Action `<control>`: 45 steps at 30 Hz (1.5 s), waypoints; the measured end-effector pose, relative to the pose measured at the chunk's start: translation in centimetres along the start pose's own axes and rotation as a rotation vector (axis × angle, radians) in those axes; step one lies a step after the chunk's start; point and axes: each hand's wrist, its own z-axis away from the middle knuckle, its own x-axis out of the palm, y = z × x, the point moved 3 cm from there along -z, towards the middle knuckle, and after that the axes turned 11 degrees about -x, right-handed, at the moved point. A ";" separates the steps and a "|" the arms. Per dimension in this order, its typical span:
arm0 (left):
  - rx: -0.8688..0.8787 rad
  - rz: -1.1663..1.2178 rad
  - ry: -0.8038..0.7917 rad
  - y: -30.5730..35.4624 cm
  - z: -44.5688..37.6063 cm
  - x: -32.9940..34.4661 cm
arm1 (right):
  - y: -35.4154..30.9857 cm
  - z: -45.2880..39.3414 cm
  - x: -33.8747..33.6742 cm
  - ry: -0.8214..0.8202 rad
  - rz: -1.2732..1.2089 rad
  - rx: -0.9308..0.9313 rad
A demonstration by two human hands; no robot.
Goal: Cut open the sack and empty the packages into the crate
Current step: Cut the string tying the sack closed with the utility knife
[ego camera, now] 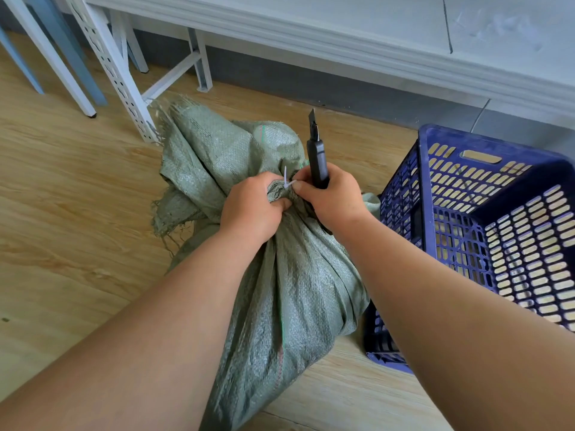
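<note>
On floor: left hand [252, 209] grip clenches sack [289, 293] neck | right hand [333, 194] grip wraps knife [317, 157]

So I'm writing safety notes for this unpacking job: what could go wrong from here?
1. The right hand holds the utility knife with its blade out, while its fingertips work at the white zip tie. A slip could nick the left hand, whose grip bunches the sack neck right there.
2. Cutting into the fabric instead of the tie might damage the packages inside.
3. The blue crate looks tilted, so it may shift during emptying.
</note>
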 end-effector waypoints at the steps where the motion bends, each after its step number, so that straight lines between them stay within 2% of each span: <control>1: -0.003 0.000 0.003 0.0 0.0 0.1 | 0.0 -0.1 0.0 -0.011 -0.001 0.003; 12: 0.006 -0.048 0.024 0.2 0.0 0.3 | 0.1 0.3 -0.3 -0.018 -0.017 0.005; 15: -0.005 -0.059 0.035 0.3 0.0 0.3 | -0.1 0.7 -1.3 0.153 -0.045 0.017; 17: -0.012 -0.058 0.041 0.3 0.0 0.3 | 0.2 1.4 -2.1 0.271 0.045 0.051; 23: -0.048 -0.102 0.062 0.6 -0.2 0.4 | 1.7 5.2 0.2 0.087 0.162 0.267; 26: -0.052 -0.124 0.074 0.8 0.0 0.5 | 1.9 6.5 1.1 0.047 0.234 0.262; 45: -0.079 -0.115 0.061 0.7 -0.4 0.5 | 1.4 7.1 1.6 0.017 0.258 0.287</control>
